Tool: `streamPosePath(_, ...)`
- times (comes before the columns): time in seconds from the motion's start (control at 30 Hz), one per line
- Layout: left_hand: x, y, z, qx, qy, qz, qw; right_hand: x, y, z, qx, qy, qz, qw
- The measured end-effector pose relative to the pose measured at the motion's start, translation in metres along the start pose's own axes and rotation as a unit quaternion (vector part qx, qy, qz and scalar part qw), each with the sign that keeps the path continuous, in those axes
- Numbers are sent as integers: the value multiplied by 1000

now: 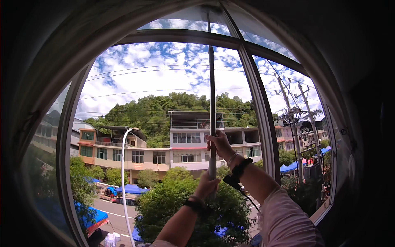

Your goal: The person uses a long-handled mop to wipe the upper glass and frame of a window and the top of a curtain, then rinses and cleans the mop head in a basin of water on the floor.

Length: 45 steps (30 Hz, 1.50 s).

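A long telescopic pole (212, 89) stands nearly upright in front of the window. My right hand (219, 144) is wrapped around its dark shaft. Lower down, my left hand (206, 186) grips the pale grey handle sleeve (212, 168). The pole's thin upper section crosses the horizontal window bar (182, 36) and reaches the upper pane (179, 24). A dark, blurred head (211, 10) tops the pole at the picture's upper edge; its kind and whether it touches the glass I cannot tell. Both wrists wear dark bands.
A vertical window mullion (262, 114) rises right of the pole, and the left frame post (72, 132) bounds the opening. Outside stand a white lamp post (124, 173), a leafy tree (172, 203), utility poles (290, 114) with wires, and blue canopies (131, 189) along a street.
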<state>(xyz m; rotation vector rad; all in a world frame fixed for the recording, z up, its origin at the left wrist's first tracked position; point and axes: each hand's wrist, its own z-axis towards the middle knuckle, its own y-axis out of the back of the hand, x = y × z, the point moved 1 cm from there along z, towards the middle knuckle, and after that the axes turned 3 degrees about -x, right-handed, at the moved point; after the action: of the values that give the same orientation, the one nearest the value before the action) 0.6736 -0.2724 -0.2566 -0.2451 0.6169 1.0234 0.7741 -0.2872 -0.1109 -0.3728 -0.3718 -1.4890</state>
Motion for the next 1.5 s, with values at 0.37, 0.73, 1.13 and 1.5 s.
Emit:
streamPosePath(0.37,-5,82,-61,-45,38,-14,998,17,-97,86,-12,-45,16,999)
streamPosePath(0.73,-17,136,-86,-117,-9,-66,991,-4,-234,102,66,-28,-73,995)
streamPosePath(1.13,16,99,-80,-86,24,-83,993,-8,-191,71,71,-46,-44,995)
streamPosePath(1.5,65,32,-73,2,86,-48,995,-11,-42,28,-17,-56,-17,998)
